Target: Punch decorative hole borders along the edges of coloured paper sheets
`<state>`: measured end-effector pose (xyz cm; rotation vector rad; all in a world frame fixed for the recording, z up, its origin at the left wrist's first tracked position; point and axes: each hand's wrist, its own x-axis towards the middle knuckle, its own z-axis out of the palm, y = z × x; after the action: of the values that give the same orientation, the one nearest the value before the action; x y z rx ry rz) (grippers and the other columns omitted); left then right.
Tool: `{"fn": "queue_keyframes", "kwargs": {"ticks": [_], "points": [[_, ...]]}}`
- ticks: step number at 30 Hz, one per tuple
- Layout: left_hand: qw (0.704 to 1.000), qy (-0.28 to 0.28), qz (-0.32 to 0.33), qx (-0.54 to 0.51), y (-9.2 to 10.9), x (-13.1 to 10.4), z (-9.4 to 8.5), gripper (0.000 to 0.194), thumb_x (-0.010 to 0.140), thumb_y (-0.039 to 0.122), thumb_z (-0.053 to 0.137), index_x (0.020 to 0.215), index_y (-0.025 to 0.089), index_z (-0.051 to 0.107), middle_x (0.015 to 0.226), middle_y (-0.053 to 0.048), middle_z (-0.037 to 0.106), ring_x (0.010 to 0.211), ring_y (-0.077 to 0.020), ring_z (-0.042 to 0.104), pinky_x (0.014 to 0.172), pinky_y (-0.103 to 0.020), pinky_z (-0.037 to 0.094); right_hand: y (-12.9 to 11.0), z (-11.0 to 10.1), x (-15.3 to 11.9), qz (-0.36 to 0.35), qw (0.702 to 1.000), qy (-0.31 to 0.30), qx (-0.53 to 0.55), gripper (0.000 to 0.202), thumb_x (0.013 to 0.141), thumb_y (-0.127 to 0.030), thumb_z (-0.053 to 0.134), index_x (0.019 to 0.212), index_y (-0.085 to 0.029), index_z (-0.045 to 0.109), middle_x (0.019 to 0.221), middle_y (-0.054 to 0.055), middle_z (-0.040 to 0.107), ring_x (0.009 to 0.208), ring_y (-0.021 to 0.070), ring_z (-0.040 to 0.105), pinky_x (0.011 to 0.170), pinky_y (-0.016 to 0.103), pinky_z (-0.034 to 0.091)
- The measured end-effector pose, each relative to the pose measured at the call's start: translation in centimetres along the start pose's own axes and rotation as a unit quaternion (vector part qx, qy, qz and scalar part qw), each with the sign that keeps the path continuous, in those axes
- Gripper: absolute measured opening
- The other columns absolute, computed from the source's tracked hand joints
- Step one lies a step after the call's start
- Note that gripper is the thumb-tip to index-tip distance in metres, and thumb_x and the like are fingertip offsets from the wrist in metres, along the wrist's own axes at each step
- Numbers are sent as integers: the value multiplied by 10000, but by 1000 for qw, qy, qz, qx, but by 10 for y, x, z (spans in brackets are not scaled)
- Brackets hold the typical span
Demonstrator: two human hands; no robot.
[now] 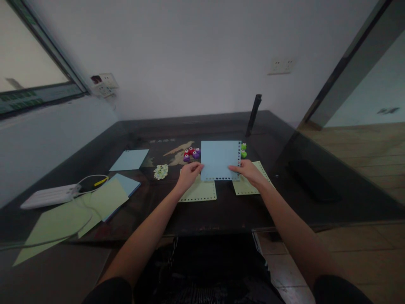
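A light blue sheet of paper (pixel 220 159) is held up over the middle of the dark table. Small punched shapes run along its right and bottom edges. My left hand (pixel 189 174) pinches its left edge near the lower corner. On the other side, my right hand (pixel 248 171) grips the right edge, thumb on the front. Two pale green sheets with punched borders lie beneath, one at the left (pixel 202 192) and one at the right (pixel 245 188). Behind the blue sheet, red and purple craft punches (pixel 192 153) show at the left and green craft punches (pixel 243 150) at the right.
Left of my hands lie a pile of paper cut-outs (pixel 161 172), a blue sheet (pixel 130 160) and overlapping green sheets (pixel 63 219). A white power strip (pixel 50 196) with a cable sits at far left. A black upright object (pixel 253 115) stands behind; a dark flat object (pixel 313 180) lies right.
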<state>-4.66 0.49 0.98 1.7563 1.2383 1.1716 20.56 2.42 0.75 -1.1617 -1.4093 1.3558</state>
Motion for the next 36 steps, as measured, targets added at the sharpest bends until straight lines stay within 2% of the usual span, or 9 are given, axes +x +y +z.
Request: {"fn": "queue_keyframes", "kwargs": {"ticks": [6,15,21,26,29,32,34,36], "points": [[999,41,-6,-4,-9,7,-10,270,837,371,500,805,147,646,682,-36,667,578,-132,595,614,-254,457,0,-6,3,-23,998,61,3,278,605,-381,755,752,-154,689,793,77,722,655,197,644,662,359,526],[996,82,-7,39,-31,12,-19,246,826,353,505,845,150,641,718,-51,691,630,-152,628,654,-273,482,9,-14,11,-50,989,132,41,309,646,-400,723,831,-161,657,865,89,722,678,214,657,628,366,543],[993,101,-18,57,-33,15,-21,220,811,331,520,852,156,648,744,-53,693,668,-165,639,682,-294,502,3,-10,8,-54,988,138,50,236,725,-346,644,856,-157,592,778,64,705,477,175,625,460,317,517],[993,118,-24,9,-34,24,-32,205,773,286,560,904,157,650,888,-68,700,805,-182,653,766,-315,514,-3,-7,4,-45,988,139,48,147,744,-254,614,835,-142,586,695,45,690,461,162,627,425,264,492],[985,145,-28,84,-36,34,-48,206,766,239,564,936,165,653,946,-58,695,836,-182,639,790,-318,504,-6,-5,3,-43,989,129,51,126,725,-227,635,813,-144,598,661,36,688,471,159,630,436,257,501],[963,161,-23,214,-43,49,-62,260,768,104,485,965,160,646,1017,-70,680,899,-179,620,868,-331,470,-5,-3,3,-54,990,118,57,140,702,-227,664,810,-156,611,700,40,705,486,154,630,445,259,512],[950,146,-39,273,-51,60,-66,296,750,59,479,986,143,637,1041,-91,669,907,-181,619,880,-327,459,-5,-1,3,-59,990,116,59,147,694,-240,675,803,-162,615,713,44,709,485,156,626,446,268,516],[947,120,-68,290,-60,68,-65,286,749,78,516,1008,125,625,1046,-111,664,874,-186,627,835,-314,475,-5,-1,3,-62,989,115,64,147,695,-251,673,801,-165,617,711,48,708,485,166,628,458,289,526]]}}
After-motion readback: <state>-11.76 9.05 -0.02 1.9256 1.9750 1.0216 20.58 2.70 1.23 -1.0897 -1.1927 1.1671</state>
